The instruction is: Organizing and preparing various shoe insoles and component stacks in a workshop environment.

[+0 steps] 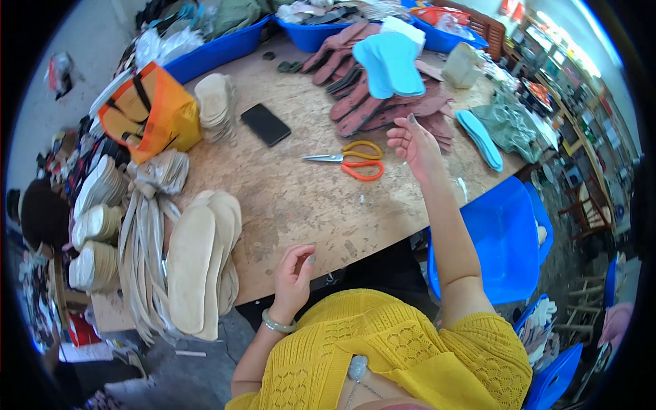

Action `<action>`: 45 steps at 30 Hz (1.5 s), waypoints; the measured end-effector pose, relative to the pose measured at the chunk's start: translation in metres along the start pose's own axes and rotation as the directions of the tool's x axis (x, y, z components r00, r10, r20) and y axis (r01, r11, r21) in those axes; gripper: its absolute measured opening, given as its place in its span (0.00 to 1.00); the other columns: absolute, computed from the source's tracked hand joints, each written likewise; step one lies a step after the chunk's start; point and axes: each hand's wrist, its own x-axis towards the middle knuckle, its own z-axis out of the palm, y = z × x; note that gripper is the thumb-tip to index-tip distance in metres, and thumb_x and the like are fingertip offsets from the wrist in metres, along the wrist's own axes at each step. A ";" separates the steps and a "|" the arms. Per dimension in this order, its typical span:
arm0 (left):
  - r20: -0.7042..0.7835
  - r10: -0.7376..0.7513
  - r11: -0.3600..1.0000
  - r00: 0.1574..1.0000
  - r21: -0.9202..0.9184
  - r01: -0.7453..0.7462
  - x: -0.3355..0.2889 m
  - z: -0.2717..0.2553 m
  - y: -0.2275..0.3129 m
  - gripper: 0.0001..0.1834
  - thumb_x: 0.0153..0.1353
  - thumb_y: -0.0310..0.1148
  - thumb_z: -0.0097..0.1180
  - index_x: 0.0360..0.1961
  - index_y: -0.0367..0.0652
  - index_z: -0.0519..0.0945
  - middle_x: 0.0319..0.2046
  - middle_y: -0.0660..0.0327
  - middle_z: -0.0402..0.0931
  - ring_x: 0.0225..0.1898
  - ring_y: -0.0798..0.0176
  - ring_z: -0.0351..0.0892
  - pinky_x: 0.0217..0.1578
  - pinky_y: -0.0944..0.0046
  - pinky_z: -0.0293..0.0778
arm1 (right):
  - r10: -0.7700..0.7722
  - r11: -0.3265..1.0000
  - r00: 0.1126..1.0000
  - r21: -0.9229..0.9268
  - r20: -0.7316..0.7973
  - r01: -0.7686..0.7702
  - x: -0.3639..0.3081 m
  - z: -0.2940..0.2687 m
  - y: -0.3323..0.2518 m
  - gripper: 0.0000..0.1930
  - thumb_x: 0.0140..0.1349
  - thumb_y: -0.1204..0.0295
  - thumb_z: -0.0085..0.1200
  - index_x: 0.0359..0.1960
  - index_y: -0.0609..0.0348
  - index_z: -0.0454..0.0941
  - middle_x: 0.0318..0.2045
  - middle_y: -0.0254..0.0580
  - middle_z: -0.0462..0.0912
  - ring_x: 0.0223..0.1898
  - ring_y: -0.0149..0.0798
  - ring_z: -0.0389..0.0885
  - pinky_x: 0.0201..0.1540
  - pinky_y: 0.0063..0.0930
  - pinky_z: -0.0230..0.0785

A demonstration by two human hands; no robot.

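My left hand (pixel 294 277) hovers over the table's front edge with loosely curled fingers. A gap shows between its thumb and forefinger, and I see nothing in it. Farther right, my right hand (pixel 417 147) is raised by the stacks of maroon insoles (pixel 369 109), its fingers bent but apart and holding nothing. Light blue insoles (pixel 388 65) lie on top of the maroon ones. Left of my right hand rest scissors (pixel 352 160) with one yellow and one orange handle. A separate blue insole stack (pixel 480 140) lies to its right.
Beige insoles (pixel 198 263) and pale strips (pixel 142 260) cover the table's left end. A black phone (pixel 266 124) lies near an orange bag (pixel 154 113). Blue tubs with materials line the back edge. A blue bin (pixel 502 239) stands beside my right arm.
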 end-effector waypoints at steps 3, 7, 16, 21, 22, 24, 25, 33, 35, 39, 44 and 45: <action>-0.005 -0.009 1.000 1.000 -0.015 0.009 0.001 -0.001 -0.004 0.09 0.61 0.21 0.51 0.43 0.36 0.76 0.40 0.58 0.73 0.41 0.65 0.74 0.43 0.70 0.70 | 0.018 0.977 0.985 -0.213 0.172 0.020 -0.013 0.021 0.016 0.22 0.69 0.58 0.46 0.55 0.64 0.67 0.37 0.43 0.82 0.32 0.31 0.81 0.29 0.18 0.70; -0.022 -0.019 1.000 1.000 0.006 0.020 0.000 -0.003 0.000 0.09 0.61 0.22 0.51 0.42 0.36 0.76 0.39 0.58 0.74 0.40 0.64 0.75 0.43 0.69 0.71 | -0.012 1.000 0.988 0.020 0.153 0.009 -0.004 0.041 0.017 0.24 0.68 0.58 0.46 0.57 0.64 0.65 0.47 0.50 0.79 0.45 0.40 0.81 0.38 0.25 0.73; 0.009 -0.007 0.999 1.000 -0.048 0.007 -0.001 -0.008 0.004 0.09 0.62 0.23 0.50 0.43 0.36 0.76 0.38 0.60 0.73 0.39 0.66 0.73 0.42 0.70 0.70 | 0.015 0.987 0.988 0.155 0.153 -0.039 0.038 0.028 -0.037 0.40 0.62 0.46 0.50 0.58 0.75 0.57 0.58 0.63 0.67 0.58 0.53 0.71 0.55 0.39 0.70; 0.042 0.014 0.997 0.999 -0.073 -0.011 0.000 -0.010 0.005 0.08 0.62 0.24 0.50 0.43 0.36 0.76 0.38 0.60 0.72 0.38 0.66 0.73 0.40 0.69 0.70 | 0.098 0.995 0.991 -0.041 0.096 -0.094 0.053 0.017 -0.027 0.41 0.61 0.44 0.51 0.57 0.75 0.59 0.55 0.63 0.70 0.56 0.51 0.74 0.51 0.31 0.73; 0.037 0.013 0.997 0.999 -0.074 -0.011 0.000 -0.010 0.003 0.08 0.62 0.24 0.50 0.43 0.36 0.76 0.38 0.60 0.72 0.38 0.66 0.73 0.40 0.69 0.70 | 0.132 0.991 0.987 -0.004 0.088 -0.133 0.055 0.017 -0.027 0.42 0.59 0.43 0.52 0.57 0.74 0.59 0.55 0.63 0.71 0.56 0.51 0.74 0.50 0.31 0.73; 0.059 0.023 0.998 0.998 -0.060 -0.019 0.000 -0.010 0.000 0.09 0.63 0.25 0.50 0.43 0.37 0.76 0.38 0.60 0.73 0.37 0.66 0.74 0.40 0.69 0.71 | 0.165 0.985 0.983 0.035 0.079 -0.168 0.057 0.017 -0.025 0.43 0.58 0.42 0.53 0.57 0.74 0.59 0.55 0.63 0.71 0.56 0.51 0.74 0.50 0.30 0.73; 0.061 0.024 0.998 0.998 -0.060 -0.020 0.000 -0.010 0.001 0.09 0.63 0.25 0.50 0.43 0.37 0.76 0.38 0.60 0.73 0.37 0.66 0.74 0.40 0.69 0.71 | 0.141 0.990 0.989 -0.027 0.048 -0.140 0.059 0.018 -0.024 0.44 0.57 0.42 0.54 0.56 0.74 0.59 0.53 0.63 0.72 0.54 0.51 0.76 0.49 0.31 0.74; 0.066 0.043 0.999 0.997 -0.028 -0.042 -0.004 -0.011 0.002 0.09 0.63 0.27 0.51 0.43 0.36 0.76 0.39 0.59 0.73 0.38 0.65 0.75 0.40 0.68 0.72 | 0.166 0.985 0.983 -0.068 0.081 -0.160 0.067 0.021 -0.019 0.42 0.57 0.43 0.55 0.55 0.74 0.59 0.54 0.66 0.70 0.54 0.53 0.76 0.50 0.32 0.73; 0.088 -0.005 0.999 0.996 -0.031 0.008 -0.001 -0.013 0.005 0.10 0.62 0.25 0.50 0.44 0.36 0.76 0.41 0.58 0.73 0.42 0.65 0.75 0.44 0.68 0.71 | 0.084 0.990 0.971 0.092 0.226 -0.107 0.068 0.025 -0.020 0.39 0.61 0.47 0.52 0.57 0.74 0.58 0.55 0.65 0.70 0.54 0.53 0.75 0.51 0.34 0.74; 0.149 -0.022 0.998 0.989 -0.047 0.030 -0.011 -0.025 0.050 0.11 0.62 0.28 0.52 0.45 0.38 0.76 0.42 0.57 0.73 0.43 0.61 0.76 0.45 0.65 0.72 | 0.191 0.976 0.924 0.033 0.332 -0.213 0.045 0.046 0.012 0.29 0.68 0.54 0.44 0.56 0.71 0.61 0.55 0.62 0.71 0.54 0.52 0.75 0.52 0.36 0.73; -0.161 0.339 0.812 0.927 0.548 -0.202 -0.019 -0.127 0.129 0.16 0.55 0.29 0.59 0.46 0.41 0.77 0.44 0.57 0.75 0.47 0.56 0.75 0.48 0.61 0.70 | 0.543 0.840 0.609 -0.373 0.578 -0.394 -0.077 0.143 0.078 0.26 0.69 0.58 0.42 0.60 0.67 0.62 0.53 0.57 0.75 0.50 0.48 0.79 0.50 0.32 0.73; -0.220 0.293 0.776 0.930 0.624 -0.097 -0.010 -0.155 0.130 0.18 0.57 0.32 0.59 0.48 0.39 0.76 0.42 0.56 0.76 0.46 0.58 0.75 0.48 0.62 0.70 | 0.568 0.821 0.540 -0.386 0.621 -0.421 -0.097 0.155 0.094 0.26 0.69 0.59 0.43 0.60 0.66 0.62 0.53 0.57 0.75 0.50 0.47 0.79 0.50 0.33 0.73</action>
